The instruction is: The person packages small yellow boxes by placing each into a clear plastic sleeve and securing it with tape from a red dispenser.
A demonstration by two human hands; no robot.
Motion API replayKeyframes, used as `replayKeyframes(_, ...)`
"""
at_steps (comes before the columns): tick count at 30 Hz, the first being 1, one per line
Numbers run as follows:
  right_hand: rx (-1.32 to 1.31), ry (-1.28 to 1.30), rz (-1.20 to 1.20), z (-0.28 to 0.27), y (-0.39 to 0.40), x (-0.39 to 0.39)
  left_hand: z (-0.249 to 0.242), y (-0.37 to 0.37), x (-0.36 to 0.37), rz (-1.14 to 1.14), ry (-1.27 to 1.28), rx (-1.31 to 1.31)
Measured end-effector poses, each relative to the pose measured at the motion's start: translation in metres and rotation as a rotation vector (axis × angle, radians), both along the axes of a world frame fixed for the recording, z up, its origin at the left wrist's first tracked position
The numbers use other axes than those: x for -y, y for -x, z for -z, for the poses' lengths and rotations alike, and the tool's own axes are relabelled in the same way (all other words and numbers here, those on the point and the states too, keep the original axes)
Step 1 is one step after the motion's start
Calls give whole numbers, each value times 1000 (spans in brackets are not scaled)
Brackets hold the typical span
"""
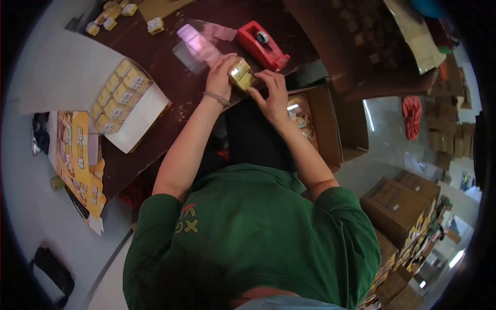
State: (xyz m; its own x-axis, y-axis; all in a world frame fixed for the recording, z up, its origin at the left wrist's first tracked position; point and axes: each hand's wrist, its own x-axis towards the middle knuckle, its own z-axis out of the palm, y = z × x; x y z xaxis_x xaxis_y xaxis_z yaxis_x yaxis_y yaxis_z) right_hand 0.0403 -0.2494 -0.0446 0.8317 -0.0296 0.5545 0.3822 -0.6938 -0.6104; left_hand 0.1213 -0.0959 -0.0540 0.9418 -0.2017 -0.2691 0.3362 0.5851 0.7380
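Note:
A small shiny yellow package (240,73) is held between my two hands near the table's front edge. My left hand (221,77) grips its left side, fingers wrapped over its upper end. On the other side, my right hand (270,94) has bent fingers and a thumb at its lower right edge. Pink and clear plastic pieces (194,42) lie just beyond my left hand. A red tape dispenser (262,45) stands on the dark table (165,67), up and to the right of the package.
An open white box (139,121) of small yellow boxes stands at the left, above yellow printed cardboard (80,155). More small boxes (111,15) lie at the far left. An open carton (326,121) holds packages beside my right forearm. Stacked cartons (395,206) stand on the right.

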Motion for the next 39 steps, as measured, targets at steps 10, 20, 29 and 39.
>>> replayKeyframes(10,-414,-330,-728,-77,-35,-103,-46,122,-154,-429,-338,74)
replayKeyframes(20,-19,-48,-944,-3,-44,-314,4,141,-285,-751,-679,16)
replayKeyframes(29,-214,198,56,-5,-115,-79,-36,137,-242,-1014,-1544,647)
replayKeyframes(39,-213,159,-56,2,-61,-64,-46,114,-89,-18,-1168,853)
